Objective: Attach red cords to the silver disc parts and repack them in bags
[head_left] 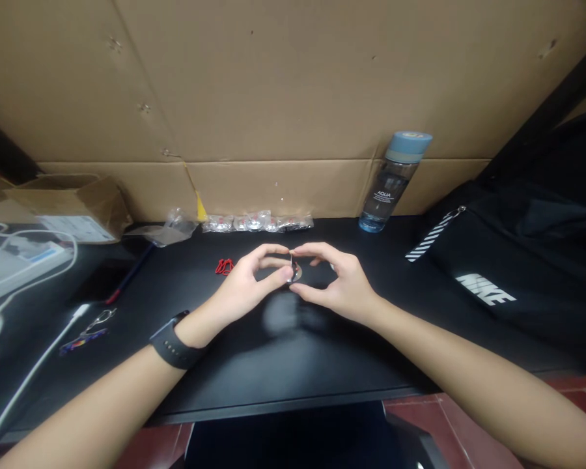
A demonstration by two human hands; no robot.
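Observation:
Both of my hands meet over the middle of the black desk (254, 365). My left hand (247, 283), with a black watch on its wrist, and my right hand (339, 283) pinch a small shiny metal piece (293, 269) between thumbs and forefingers. The piece is tiny and mostly hidden by my fingertips. A small red loop of cord (224, 266) lies on the desk just left of my left hand.
Small clear bags of parts (256, 223) line the back edge under a cardboard wall. A blue-capped water bottle (394, 182) stands at back right beside a black sports bag (517, 260). A cardboard box (73, 205), white cables (29, 371) and a keyring (85, 335) lie left.

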